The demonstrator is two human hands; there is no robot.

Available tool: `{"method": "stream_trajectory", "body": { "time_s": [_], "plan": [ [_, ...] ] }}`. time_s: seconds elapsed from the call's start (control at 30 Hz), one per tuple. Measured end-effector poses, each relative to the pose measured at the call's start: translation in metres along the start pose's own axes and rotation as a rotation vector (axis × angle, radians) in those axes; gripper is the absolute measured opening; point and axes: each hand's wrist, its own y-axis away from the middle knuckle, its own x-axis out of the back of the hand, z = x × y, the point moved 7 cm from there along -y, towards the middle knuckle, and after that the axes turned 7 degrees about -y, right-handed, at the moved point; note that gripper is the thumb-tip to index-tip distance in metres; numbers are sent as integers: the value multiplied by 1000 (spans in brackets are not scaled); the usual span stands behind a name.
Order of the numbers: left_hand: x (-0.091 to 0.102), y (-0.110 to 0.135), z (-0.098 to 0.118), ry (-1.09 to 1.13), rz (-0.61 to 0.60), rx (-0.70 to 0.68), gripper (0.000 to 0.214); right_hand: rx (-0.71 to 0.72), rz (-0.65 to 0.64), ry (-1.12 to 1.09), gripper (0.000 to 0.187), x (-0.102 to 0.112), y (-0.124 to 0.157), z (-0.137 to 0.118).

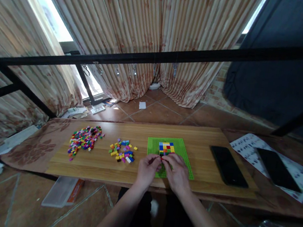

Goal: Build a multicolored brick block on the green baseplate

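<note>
A green studded baseplate (153, 143) lies on a wooden board, with a patch of small coloured building bricks (167, 146) in blue, yellow, red and white fixed near its middle. Over the plate's front half, my left hand (147, 169) and my right hand (178, 173) meet with fingertips pinched. Between them a tiny red brick (162, 159) shows, touched by the fingers of both hands. The fingers hide part of the brick patch's near side.
Left of the plate lie a loose group of bricks (121, 154) and a larger multicoloured brick pile (86, 138). A black phone (228, 165) rests on the board's right end. Beyond it, another dark device (277, 169) lies on a printed sheet (244, 145). A black rail (148, 57) crosses behind.
</note>
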Motion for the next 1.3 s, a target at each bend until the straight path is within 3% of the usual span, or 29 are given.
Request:
{"method": "stream_trajectory", "body": {
  "time_s": [0.3, 0.6, 0.8, 1.0, 1.3],
  "plan": [
    [3, -20, -6, 5, 55, -14, 21, -53, 37, 72, 23, -4, -12, 11],
    [0, -28, -14, -62, 87, -78, 20, -113, 102, -7, 23, 0, -12, 15],
    [0, -29, -18, -49, 115, -80, 20, -203, 225, 47, 40, 12, -15, 23],
    [-2, -28, -18, -15, 109, -40, 21, -356, 181, -112, 56, -4, -12, 43],
    [-2, -31, -18, -33, 149, -62, 19, -350, 242, -131, 52, -11, -9, 40]
  ]
}}
